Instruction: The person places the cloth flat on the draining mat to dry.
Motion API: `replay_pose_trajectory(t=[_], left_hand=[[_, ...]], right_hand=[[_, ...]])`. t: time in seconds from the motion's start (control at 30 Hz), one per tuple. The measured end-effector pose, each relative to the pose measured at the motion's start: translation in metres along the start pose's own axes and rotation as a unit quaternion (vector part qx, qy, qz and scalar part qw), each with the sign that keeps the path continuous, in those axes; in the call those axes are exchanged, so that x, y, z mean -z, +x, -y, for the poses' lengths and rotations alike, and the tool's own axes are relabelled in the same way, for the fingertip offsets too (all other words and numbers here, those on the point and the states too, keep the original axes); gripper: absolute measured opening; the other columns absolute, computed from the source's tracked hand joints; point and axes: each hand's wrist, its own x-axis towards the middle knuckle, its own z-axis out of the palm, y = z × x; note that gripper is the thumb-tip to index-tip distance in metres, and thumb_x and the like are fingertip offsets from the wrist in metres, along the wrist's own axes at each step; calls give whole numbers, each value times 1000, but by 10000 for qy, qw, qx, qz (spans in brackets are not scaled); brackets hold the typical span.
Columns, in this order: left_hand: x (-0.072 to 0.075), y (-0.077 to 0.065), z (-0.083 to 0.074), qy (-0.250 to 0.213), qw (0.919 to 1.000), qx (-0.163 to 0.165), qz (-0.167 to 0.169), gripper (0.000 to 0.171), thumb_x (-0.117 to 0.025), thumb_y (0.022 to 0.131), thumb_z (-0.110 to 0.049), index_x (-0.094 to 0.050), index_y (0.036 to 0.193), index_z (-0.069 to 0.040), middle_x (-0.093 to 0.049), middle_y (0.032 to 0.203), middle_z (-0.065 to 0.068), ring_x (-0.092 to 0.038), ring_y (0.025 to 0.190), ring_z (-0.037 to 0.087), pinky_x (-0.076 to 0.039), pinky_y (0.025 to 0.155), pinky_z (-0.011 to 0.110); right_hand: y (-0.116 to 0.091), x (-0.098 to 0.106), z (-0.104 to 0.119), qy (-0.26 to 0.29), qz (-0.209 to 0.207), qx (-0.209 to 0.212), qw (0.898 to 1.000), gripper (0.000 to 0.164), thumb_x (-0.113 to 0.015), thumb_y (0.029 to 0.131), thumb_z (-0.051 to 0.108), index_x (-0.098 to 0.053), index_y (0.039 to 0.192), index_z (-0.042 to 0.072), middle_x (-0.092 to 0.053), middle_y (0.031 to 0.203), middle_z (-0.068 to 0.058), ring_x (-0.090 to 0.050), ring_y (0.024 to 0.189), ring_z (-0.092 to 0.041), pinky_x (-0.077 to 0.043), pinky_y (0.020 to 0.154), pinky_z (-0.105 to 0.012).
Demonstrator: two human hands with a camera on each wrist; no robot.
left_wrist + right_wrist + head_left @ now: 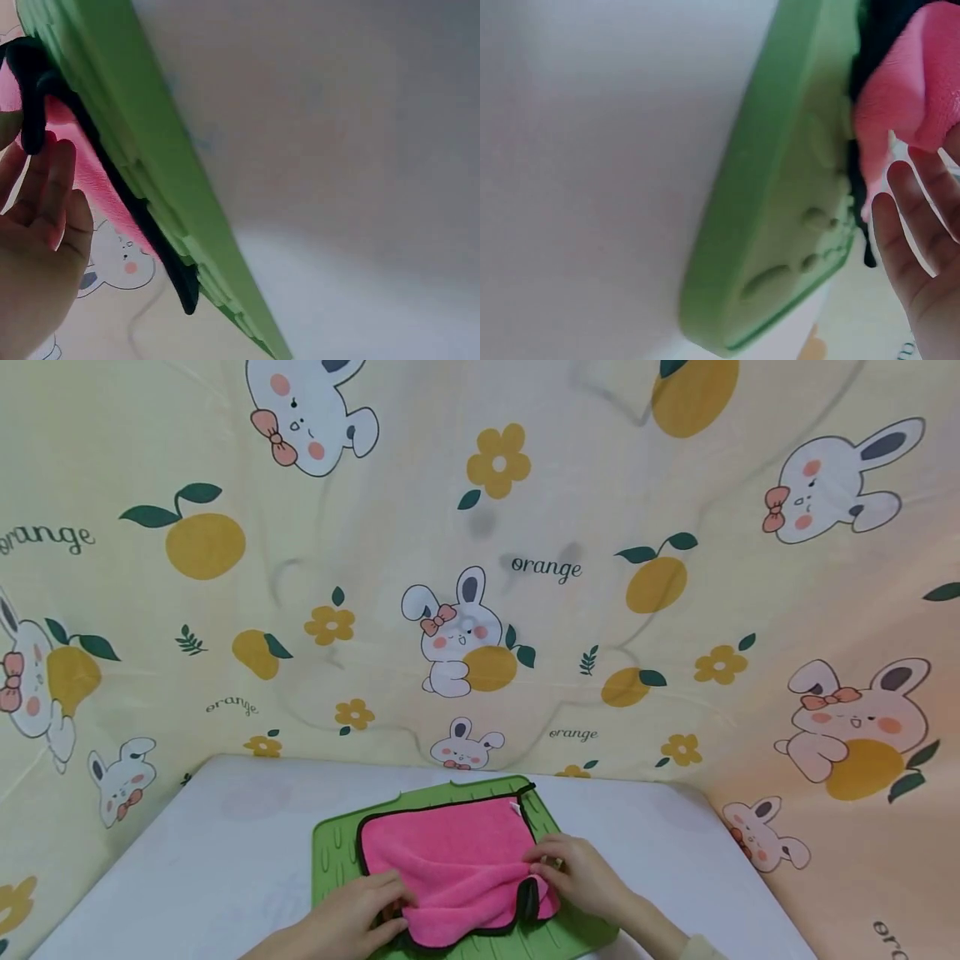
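Observation:
A pink cloth (457, 839) with black edging lies on a green ridged washboard (327, 852), its back part flat and its front part bunched in folds. My left hand (352, 914) pinches the cloth's front left edge between thumb and fingers; in the left wrist view the black-edged cloth (90, 169) is lifted at that hand (41, 240). At the right side, my right hand (577, 872) pinches a fold, and a bit of black edging is turned up beside it. The right wrist view shows the pink fold (907, 90) at the fingertips of the right hand (930, 240).
The washboard rests on a white table (247, 827). Behind and beside the table hangs a cream curtain (360, 543) printed with rabbits, oranges and flowers. A small white tag (515, 808) shows near the cloth's back right corner, with a black loop (528, 788) there.

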Motion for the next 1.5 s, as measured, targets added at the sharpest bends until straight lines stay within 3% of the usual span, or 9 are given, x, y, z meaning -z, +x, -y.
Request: replay_pose_trajectory(t=[0.3, 0.47, 0.6, 0.7, 0.87, 1.1, 1.23, 1.37, 1.5], left_hand=[[-1, 6, -17, 576, 9926, -906, -565, 14, -67, 90, -22, -62, 102, -24, -55, 96, -14, -51, 79, -3, -45, 69, 12], [-4, 7, -19, 802, 9842, -1411, -713, 17, -70, 87, -14, -64, 98, -27, -54, 97, -16, -52, 87, -2, -45, 76, 14], [-7, 7, -17, 1039, 9771, -1688, -779, 18, -70, 85, -11, -66, 95, -25, -54, 95, -13, -51, 84, -2, -43, 75, 12], [-10, 6, -16, 1205, 9752, -1706, -733, 16, -70, 85, -11, -67, 94, -24, -56, 94, -12, -51, 83, -1, -43, 74, 12], [-12, 5, -13, 1195, 9810, -1491, -329, 12, -66, 89, -17, -67, 97, -26, -57, 96, -14, -51, 86, -2, -45, 72, 17], [-10, 4, -9, 822, 9872, -1359, 157, 14, -63, 92, -31, -66, 105, -26, -58, 100, -16, -51, 91, -3, -46, 75, 19], [-9, 4, -9, 608, 9868, -1479, 264, 21, -59, 93, -38, -66, 106, -23, -59, 102, -13, -51, 93, -2, -46, 78, 18], [-10, 4, -8, 602, 9861, -1513, 320, 20, -61, 93, -34, -66, 108, -23, -59, 104, -12, -52, 95, -1, -46, 79, 19], [-10, 4, -6, 667, 9860, -1495, 306, 21, -68, 88, -21, -66, 109, -23, -58, 106, -12, -52, 95, 0, -47, 78, 20]], right_hand=[[-9, 16, 29, 189, -335, -76, 9992, 12, -66, 89, 17, -71, 100, 20, -62, 95, 12, -54, 76, -2, -50, 57, -21], [-18, 14, 48, 438, -452, 678, 9957, 10, -63, 92, 17, -70, 100, 17, -60, 93, 9, -53, 74, 0, -48, 55, -20], [-23, 6, 54, 526, -63, 1145, 9920, 12, -62, 92, 16, -67, 103, 18, -58, 96, 7, -53, 75, 1, -48, 58, -17], [-24, 0, 53, 585, 515, 1053, 9914, 19, -65, 90, 20, -66, 109, 21, -56, 100, 8, -54, 79, -1, -50, 63, -18], [-27, -6, 47, 478, 1127, 760, 9896, 32, -71, 86, 26, -63, 116, 21, -54, 103, 9, -53, 82, -2, -50, 66, -18], [-29, -15, 42, 344, 1310, 496, 9895, 25, -67, 89, 17, -65, 113, 23, -56, 105, 12, -51, 84, 0, -49, 69, -17], [-30, -17, 42, 436, 1407, 332, 9885, 22, -65, 91, 27, -65, 112, 23, -56, 106, 12, -50, 87, 1, -49, 70, -18], [-30, -18, 42, 512, 1406, 208, 9885, 24, -64, 90, 35, -66, 111, 23, -56, 105, 13, -50, 86, 1, -48, 69, -18], [-30, -18, 41, 486, 1365, 202, 9892, 21, -64, 91, 31, -66, 110, 23, -56, 104, 13, -51, 85, 1, -48, 69, -18]])
